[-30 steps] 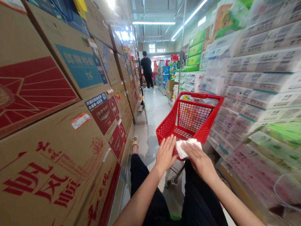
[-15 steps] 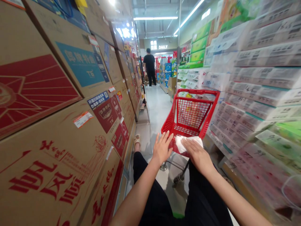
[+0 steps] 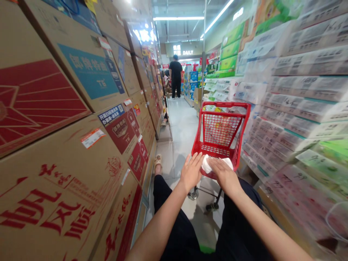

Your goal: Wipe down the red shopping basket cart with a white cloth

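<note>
A white cloth [image 3: 228,163], perhaps a tissue, lies bunched at the near edge of a red plastic shopping cart [image 3: 198,148]. My right hand [image 3: 225,177] presses it there with fairly straight fingers, and folds of the cloth show on both sides. Just to the left, my left hand [image 3: 191,171] rests its stretched fingers at the cart's near left corner, with nothing seen in them. The fingertips of the two hands point toward each other. Behind the cart's red grid flap, goods show through but are too blurred to name.
Cardboard cartons [image 3: 65,156] are stacked close on my left. On the right, stacked tissue packs [image 3: 307,94] rise along the aisle. A person in black [image 3: 175,76] stands farther down the tiled floor [image 3: 178,123]. A caster wheel [image 3: 212,206] shows between my legs.
My right hand has shifted slightly left, and the cloth is more bunched. The hands are closer together. The cart appears turned a little, its near left corner farther right.
</note>
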The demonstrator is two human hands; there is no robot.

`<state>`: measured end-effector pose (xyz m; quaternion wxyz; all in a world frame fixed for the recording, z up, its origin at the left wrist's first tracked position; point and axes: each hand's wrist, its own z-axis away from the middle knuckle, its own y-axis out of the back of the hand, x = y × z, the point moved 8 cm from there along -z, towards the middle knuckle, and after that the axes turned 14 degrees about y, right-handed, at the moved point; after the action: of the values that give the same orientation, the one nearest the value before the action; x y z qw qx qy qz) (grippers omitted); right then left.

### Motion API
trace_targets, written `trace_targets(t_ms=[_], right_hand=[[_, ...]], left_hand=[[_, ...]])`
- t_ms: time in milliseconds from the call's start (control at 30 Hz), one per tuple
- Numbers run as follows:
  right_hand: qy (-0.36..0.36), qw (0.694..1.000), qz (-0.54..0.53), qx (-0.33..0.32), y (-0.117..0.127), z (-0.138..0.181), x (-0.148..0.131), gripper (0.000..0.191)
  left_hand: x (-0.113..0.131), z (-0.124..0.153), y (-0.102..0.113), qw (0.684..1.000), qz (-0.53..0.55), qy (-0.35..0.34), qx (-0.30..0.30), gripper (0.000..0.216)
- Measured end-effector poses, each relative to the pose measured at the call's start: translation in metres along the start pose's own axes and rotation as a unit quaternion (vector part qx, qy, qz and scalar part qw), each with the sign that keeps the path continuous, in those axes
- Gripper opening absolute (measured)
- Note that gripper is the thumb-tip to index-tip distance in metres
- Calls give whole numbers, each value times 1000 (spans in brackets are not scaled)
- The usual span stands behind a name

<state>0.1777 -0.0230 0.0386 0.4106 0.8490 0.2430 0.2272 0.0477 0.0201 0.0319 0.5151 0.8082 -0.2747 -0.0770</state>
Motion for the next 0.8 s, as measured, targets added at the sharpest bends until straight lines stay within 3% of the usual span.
trace_targets(t_ms=[133, 233, 300, 400, 533, 667, 800], right_hand=[[4, 1000, 4, -22, 20, 40, 15, 73], [-25, 999, 31, -22, 36, 66, 27, 71], [-45, 998, 42, -18, 34, 66, 28, 65], [-44, 998, 33, -5, 18, 41, 15, 57], [-32, 999, 13, 26, 5, 14, -1, 59], [-7, 1000, 8, 7, 21, 42, 2, 71], [-39, 998, 37, -11, 41, 80, 18, 79]], left_hand=[[-12, -3, 3, 1000, -13, 9, 11, 81], [-9, -3, 1, 1000, 0, 13, 7, 80], [2, -1, -2, 1000, 9, 12, 3, 80], [19, 1, -6, 1000, 18, 13, -2, 78], [25, 1, -4, 1000, 19, -2, -5, 76], [14, 0, 2, 1000, 5, -24, -10, 77], [13, 0, -1, 1000, 15, -3, -8, 80]])
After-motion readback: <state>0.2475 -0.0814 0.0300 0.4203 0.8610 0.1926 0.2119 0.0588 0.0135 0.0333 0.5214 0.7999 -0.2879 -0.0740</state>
